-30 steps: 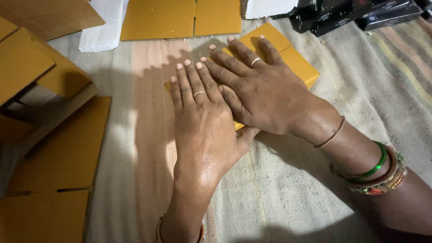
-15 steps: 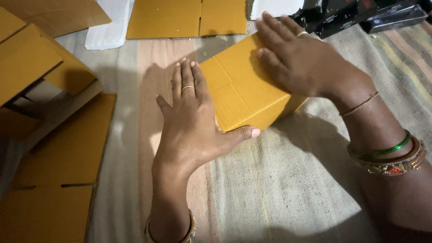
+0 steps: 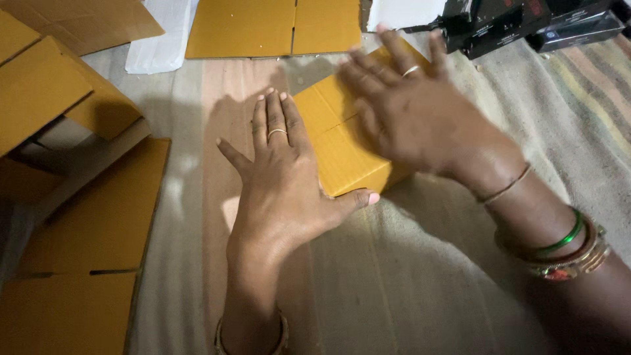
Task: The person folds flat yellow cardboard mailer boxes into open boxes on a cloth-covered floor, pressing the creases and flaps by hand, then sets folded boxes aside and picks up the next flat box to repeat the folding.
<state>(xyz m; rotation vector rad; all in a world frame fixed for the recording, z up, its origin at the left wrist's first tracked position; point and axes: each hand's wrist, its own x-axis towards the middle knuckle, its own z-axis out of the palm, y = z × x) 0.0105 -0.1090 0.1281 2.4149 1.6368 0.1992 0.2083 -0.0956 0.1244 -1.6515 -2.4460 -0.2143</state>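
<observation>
Yellow card box (image 3: 342, 141) lies flat on the cloth (image 3: 427, 276) between my 2 hands, my left hand (image 3: 282, 177) spread beside it, my right hand (image 3: 420, 118) spread on top, and it could slide if I push unevenly.

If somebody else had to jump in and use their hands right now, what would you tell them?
Left hand: open and flat, palm down against the left side of the small yellow cardboard box, thumb along its near edge.
Right hand: open, fingers spread over the top of the box; blurred, so contact is unclear.
The box lies on the striped cloth.
Done: the box is formed into a shape.
Left: flat yellow cardboard sheets lie to the left and more beyond the box, not yet formed. Black boxes sit at top right.
</observation>
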